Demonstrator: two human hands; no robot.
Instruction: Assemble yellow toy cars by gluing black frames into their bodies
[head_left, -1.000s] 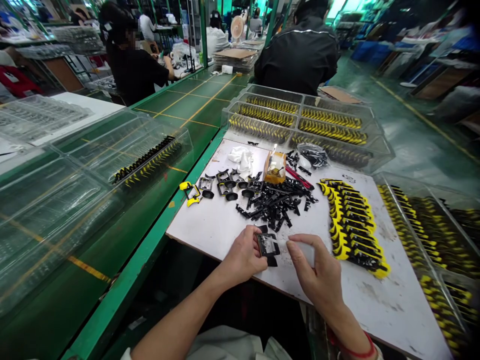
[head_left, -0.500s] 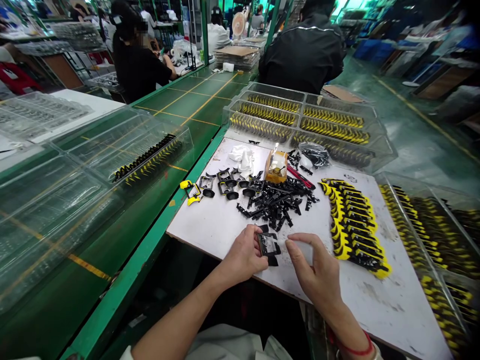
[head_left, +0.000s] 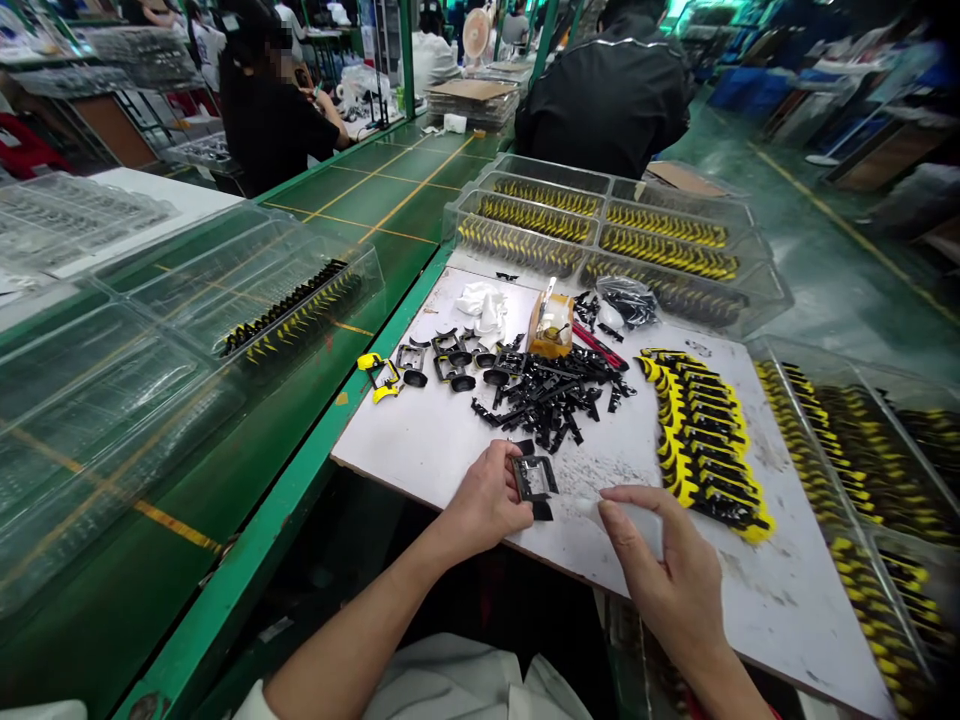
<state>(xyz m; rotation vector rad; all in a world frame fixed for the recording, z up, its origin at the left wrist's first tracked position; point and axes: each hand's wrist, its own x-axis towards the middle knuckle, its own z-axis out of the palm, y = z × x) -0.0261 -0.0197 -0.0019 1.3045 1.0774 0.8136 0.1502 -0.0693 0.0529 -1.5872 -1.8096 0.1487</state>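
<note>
My left hand (head_left: pixel 491 495) grips a black plastic frame (head_left: pixel 534 480) at its left side, just above the table's near edge. The frame has a rectangular window and dark curved pieces at its top and bottom. To the right, apart from the frame, my right hand (head_left: pixel 660 550) has thumb and forefinger pinched together. A faint whitish patch shows at those fingertips, but I cannot make out what it is. Beyond both hands lies a heap of small black plastic parts (head_left: pixel 559 395). Several similar frames (head_left: pixel 454 360) rest left of the heap, one with yellow ends (head_left: pixel 380 375).
Rows of yellow-and-black parts (head_left: pixel 705 440) lie on the white tabletop (head_left: pixel 442 460). Behind the heap stand an amber-coloured dispenser (head_left: pixel 551 325), red-handled tool (head_left: pixel 600 345) and white tissue (head_left: pixel 484 305). Clear trays (head_left: pixel 600 240) border the table. Co-workers (head_left: pixel 604 100) sit beyond.
My right hand has moved right and toward me, away from the frame. My left hand still holds the frame, now tilted slightly so its window shows more openly.
</note>
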